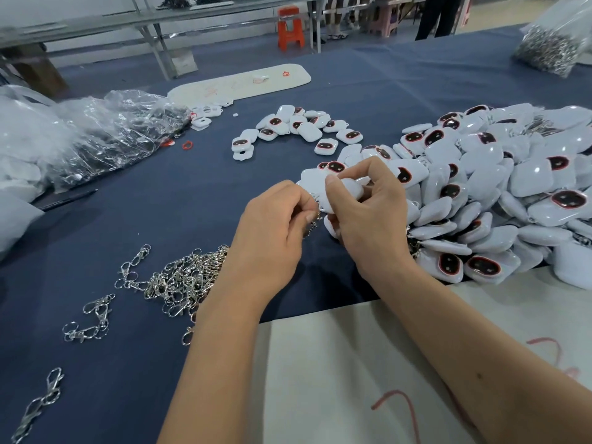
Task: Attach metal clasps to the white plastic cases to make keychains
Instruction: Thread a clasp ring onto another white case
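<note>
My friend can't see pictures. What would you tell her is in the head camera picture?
Two hands work together over a dark blue table: the right hand holds a white plastic case while the left hand pinches a metal clasp against it. A big heap of white cases lies to the right, and a pile of loose silver clasps to the left.

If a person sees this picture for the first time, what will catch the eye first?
The big heap of white plastic cases with dark red-rimmed windows, piled on the right of the blue table. Next, the two hands at the centre: the right hand holds one white case, the left hand pinches a metal clasp against it. A tangle of silver clasps lies lower left.
</note>
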`<state>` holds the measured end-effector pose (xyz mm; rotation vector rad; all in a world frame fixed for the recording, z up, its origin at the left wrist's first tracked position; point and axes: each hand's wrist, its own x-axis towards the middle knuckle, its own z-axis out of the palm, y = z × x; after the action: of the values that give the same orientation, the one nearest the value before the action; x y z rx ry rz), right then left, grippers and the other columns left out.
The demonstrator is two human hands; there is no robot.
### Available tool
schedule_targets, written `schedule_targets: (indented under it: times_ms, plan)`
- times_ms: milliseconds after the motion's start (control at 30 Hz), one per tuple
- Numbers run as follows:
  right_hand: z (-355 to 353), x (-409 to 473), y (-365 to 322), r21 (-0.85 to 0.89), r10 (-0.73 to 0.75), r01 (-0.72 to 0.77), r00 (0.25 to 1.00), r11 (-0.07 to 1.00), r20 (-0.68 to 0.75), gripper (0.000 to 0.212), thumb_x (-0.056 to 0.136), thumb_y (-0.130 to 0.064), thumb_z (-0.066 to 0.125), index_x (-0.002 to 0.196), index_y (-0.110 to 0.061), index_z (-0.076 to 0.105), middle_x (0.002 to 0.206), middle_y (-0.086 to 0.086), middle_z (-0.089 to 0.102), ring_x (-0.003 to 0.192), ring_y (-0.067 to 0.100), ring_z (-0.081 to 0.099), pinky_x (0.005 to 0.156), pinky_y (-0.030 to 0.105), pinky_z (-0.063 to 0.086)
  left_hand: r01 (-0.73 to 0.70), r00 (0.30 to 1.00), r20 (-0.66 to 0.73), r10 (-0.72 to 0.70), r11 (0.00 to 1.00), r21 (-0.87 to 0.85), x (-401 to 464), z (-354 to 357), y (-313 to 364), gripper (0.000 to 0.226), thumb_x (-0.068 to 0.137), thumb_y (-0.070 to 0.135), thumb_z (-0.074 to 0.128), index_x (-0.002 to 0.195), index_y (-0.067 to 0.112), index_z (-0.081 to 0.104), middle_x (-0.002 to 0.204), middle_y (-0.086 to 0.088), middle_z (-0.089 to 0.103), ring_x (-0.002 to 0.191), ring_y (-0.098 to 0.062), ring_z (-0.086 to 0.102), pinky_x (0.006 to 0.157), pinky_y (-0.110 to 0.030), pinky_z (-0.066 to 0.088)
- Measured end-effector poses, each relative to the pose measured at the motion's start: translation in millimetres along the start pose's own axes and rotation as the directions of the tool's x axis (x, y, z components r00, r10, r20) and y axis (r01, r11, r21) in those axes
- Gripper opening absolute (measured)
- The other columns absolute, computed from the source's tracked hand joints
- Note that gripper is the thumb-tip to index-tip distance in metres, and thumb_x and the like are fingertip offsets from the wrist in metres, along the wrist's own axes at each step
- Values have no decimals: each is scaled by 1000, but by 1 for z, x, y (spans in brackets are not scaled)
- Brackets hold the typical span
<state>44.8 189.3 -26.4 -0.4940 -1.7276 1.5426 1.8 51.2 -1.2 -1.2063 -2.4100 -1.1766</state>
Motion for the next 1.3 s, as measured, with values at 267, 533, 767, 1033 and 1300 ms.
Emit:
schedule_targets:
  times_ms: [267, 533, 767, 1033, 1300]
  plan:
    - [1, -3, -1, -51, -16, 15, 1000, 999, -18, 14, 88, -21, 70, 85, -15, 57, 61, 8, 61, 55, 32, 54, 54, 37, 47, 57, 998, 11, -57, 998, -29, -3, 2, 3, 19, 89, -5, 54, 80, 12, 56, 81, 4, 58, 78, -22, 58, 70, -44, 49]
    - [3, -7, -7, -141, -66, 59, 997, 988, -49, 18, 88, -19, 69, 85, -12, 53, 65, 9, 65, 61, 36, 62, 60, 44, 55, 141, 990, 0, -141, 990, 11, -1, 3, 8, 16, 92, -2, 54, 81, 9, 59, 85, -1, 60, 80, -28, 59, 76, -50, 50]
    - [4, -8, -4, -112, 17, -27, 996, 993, -89, 19, 82, -21, 68, 81, -17, 50, 72, 13, 65, 66, 41, 62, 62, 47, 55, 144, 989, -32, -143, 988, 49, 1, 8, 7, 14, 92, 2, 61, 81, 11, 63, 86, 0, 63, 83, -24, 58, 77, -47, 49]
    - [5, -7, -15, 312, 300, -282, 954, 907, -12, 17, 89, -5, 59, 85, -13, 46, 55, 9, 53, 35, 18, 36, 37, 20, 27, 208, 968, -58, -244, 909, -362, -1, 6, 2, 17, 88, 1, 74, 89, 18, 73, 88, 11, 74, 85, -10, 70, 80, -25, 57]
    - [7, -8, -17, 351, 307, -306, 950, 885, 54, 18, 91, -6, 60, 86, -14, 45, 49, 4, 53, 37, 18, 35, 37, 19, 25, 217, 947, -133, -292, 889, -402, -3, 5, 2, 13, 86, 4, 78, 85, 16, 74, 85, 8, 76, 83, -11, 71, 75, -19, 54]
